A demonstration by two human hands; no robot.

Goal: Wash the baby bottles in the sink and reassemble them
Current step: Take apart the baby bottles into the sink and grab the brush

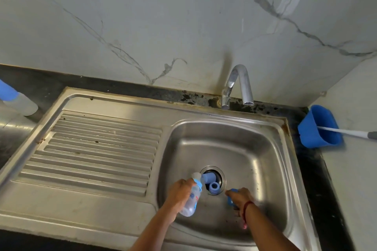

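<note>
Home kitchen, shown by a steel sink (255,149) set into a dark counter (318,179), a ribbed drainboard (98,149) pressed left of the sink, a chrome tap (238,85) mounted behind it, a marble-veined wall (163,26) beyond.

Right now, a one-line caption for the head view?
Left hand grips a baby bottle over the sink, right hand holds a blue part; blue pieces sit in the drain.
</note>
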